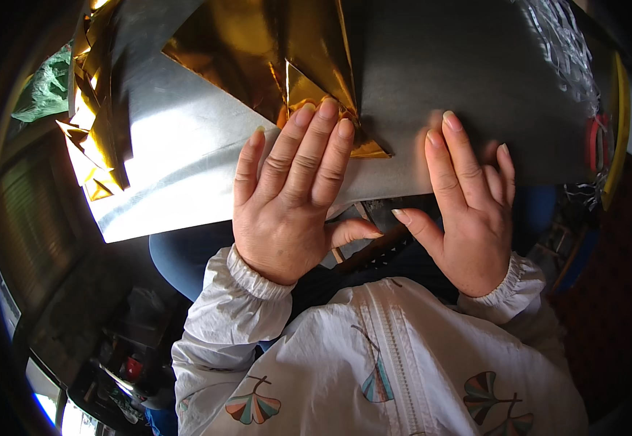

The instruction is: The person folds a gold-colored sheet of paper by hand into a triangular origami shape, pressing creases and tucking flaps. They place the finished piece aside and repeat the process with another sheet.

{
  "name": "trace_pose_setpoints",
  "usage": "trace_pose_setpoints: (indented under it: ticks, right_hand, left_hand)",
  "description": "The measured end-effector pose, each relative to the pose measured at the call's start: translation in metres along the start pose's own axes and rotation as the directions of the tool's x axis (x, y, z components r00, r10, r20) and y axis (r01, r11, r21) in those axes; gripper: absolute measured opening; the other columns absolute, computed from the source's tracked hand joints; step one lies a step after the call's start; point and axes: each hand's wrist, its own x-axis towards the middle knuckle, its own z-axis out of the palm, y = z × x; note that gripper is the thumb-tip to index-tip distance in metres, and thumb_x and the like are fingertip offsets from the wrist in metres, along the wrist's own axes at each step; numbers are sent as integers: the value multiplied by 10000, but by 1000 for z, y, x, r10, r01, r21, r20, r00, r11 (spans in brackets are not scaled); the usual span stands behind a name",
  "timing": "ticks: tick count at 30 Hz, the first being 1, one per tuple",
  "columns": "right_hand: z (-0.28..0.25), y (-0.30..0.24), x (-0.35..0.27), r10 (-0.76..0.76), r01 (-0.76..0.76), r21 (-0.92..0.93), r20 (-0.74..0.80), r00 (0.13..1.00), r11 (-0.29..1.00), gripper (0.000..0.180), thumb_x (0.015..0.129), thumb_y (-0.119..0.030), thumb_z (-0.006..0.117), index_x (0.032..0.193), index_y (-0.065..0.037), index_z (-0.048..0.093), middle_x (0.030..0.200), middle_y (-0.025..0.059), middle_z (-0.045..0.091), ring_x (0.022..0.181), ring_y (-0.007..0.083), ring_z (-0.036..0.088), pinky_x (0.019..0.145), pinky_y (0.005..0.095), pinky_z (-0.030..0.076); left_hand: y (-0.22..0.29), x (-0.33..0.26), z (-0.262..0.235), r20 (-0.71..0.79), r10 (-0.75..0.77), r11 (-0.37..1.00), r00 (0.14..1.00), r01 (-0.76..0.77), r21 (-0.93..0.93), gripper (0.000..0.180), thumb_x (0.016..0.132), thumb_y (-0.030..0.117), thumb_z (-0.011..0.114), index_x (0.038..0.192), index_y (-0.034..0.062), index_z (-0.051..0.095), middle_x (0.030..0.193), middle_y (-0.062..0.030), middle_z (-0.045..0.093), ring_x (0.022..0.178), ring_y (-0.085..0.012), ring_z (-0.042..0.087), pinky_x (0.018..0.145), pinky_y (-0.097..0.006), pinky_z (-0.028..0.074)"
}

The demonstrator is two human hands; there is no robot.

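A folded sheet of shiny gold foil paper [247,54] lies on the smooth grey tabletop [432,65], with creased flaps and a small pointed corner at its near end. My left hand [287,182] rests flat with its fingers stretched out, the middle fingertips pressing on the near part of the foil and hiding some of it. To the right of the foil, my right hand [468,196] is spread over the table near its front edge, thumb apart, holding nothing. Its fingertips are mirrored faintly in the surface.
Several folded gold foil pieces [94,109] line the table's left edge. Beyond them lies crumpled green plastic [46,87]. At the far right are clear plastic strips [563,51], a red object [596,145] and a yellow curved edge [617,131]. A blue seat [178,254] shows below the table.
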Motion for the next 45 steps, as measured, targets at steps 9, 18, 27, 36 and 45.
trace_pose_setpoints:
  ticks: [9,18,27,36,45]
  right_hand:
    - [17,-11,7,-110,109,-88,-11,994,990,673,762,-294,753,1392,-174,548,1516,35,426,998,203,574,1130,545,248]
    - [33,-16,2,-93,84,-94,-104,990,992,653,795,-246,718,1403,-126,514,1511,70,411,989,215,578,1116,603,253]
    - [13,-14,8,-141,142,-1,-87,986,990,454,872,-132,630,1318,-62,581,1436,126,484,902,228,624,1086,538,317]
    - [0,-8,68,-469,476,27,-123,874,879,490,937,-416,572,1327,-121,604,1402,21,560,931,229,572,1111,515,290]
    - [16,0,64,-460,464,15,-102,882,886,610,880,-465,628,1382,-130,546,1456,35,497,976,242,610,1151,522,241]
  left_hand:
    - [7,3,0,-79,-61,995,995,54,-87,1009,722,823,463,1470,146,443,1506,-62,447,1414,-242,388,1178,-487,189]
    - [7,3,3,-109,-49,994,993,38,-107,911,737,788,488,1463,239,452,1533,-65,398,1411,-236,384,1160,-547,198]
    - [4,5,-1,-133,-13,988,991,-8,-156,950,704,770,583,1453,196,474,1512,-109,426,1412,-290,384,1165,-518,231]
    - [-10,2,-3,-166,93,961,982,-133,-245,830,730,572,724,1419,168,499,1514,-93,420,1429,-270,355,1171,-485,249]
    - [-39,-6,-19,-270,-98,971,958,33,-235,873,803,532,685,1461,34,398,1509,-164,411,1437,-303,340,1169,-501,236]
